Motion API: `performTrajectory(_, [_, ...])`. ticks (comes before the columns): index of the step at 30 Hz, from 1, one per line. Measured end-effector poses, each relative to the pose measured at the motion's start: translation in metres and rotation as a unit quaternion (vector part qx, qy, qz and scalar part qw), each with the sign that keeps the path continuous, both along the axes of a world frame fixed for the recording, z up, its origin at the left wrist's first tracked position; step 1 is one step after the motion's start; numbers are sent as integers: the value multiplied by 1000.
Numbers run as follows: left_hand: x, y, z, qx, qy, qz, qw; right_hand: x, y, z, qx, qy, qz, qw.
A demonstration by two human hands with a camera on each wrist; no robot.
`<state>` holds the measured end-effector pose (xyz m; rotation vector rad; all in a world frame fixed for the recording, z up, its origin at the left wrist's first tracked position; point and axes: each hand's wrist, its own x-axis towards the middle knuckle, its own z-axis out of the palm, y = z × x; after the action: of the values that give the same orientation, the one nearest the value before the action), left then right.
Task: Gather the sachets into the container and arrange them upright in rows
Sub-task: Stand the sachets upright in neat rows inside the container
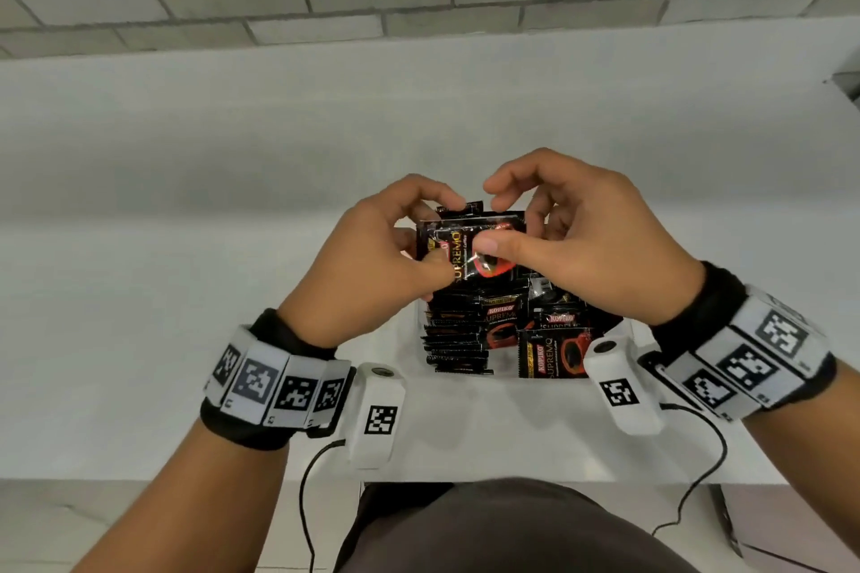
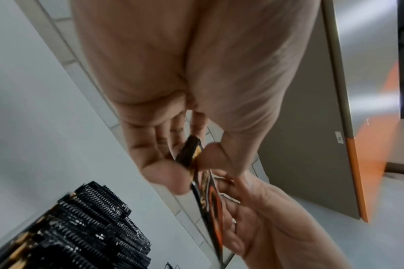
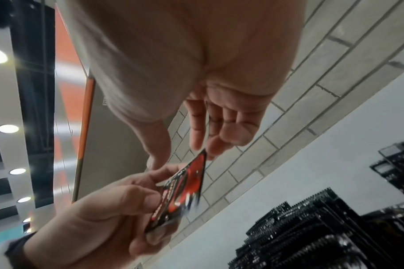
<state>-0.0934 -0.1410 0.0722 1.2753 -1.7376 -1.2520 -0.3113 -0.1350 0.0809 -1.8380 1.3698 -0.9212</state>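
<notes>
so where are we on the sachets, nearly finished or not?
Partway. Done: a row of sachets stands upright along the left side of the container. In hand: the left hand and right hand both pinch one sachet above the container. Left: that one must go in, and the sachets on the right side lie loose and tilted, not yet in rows.

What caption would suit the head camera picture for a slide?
Both hands, left hand and right hand, hold a black sachet above a white container of sachets.
</notes>
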Motion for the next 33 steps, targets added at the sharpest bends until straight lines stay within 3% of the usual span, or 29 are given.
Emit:
performTrajectory(3, [-2, -2, 0, -4, 1, -13, 1000, 3, -1, -4, 0, 26, -10, 1000])
performTrajectory(7, [-4, -4, -1, -6, 23, -30, 999, 5, -2, -7, 66, -16, 26, 997])
performTrajectory(13, [0, -3, -6, -8, 77, 25, 997, -9, -7, -2, 120, 48, 52, 990])
performTrajectory(15, [6, -2, -9, -6, 36, 1, 999, -19, -8, -1, 130, 72, 63, 987])
performTrajectory(18, [15, 6, -19, -30, -87, -72, 993, -29, -7, -3, 140, 108, 73, 982])
performTrajectory(23, [8, 23, -39, -67, -270, -195, 940, -28, -9, -20, 121, 161, 74, 977])
performTrajectory(28, [5, 29, -50, -105, -269, -159, 944, -22, -8, -33, 99, 202, 96, 970])
performTrajectory(33, [5, 31, -56, -125, -245, -163, 947, -17, -8, -46, 87, 292, 161, 939])
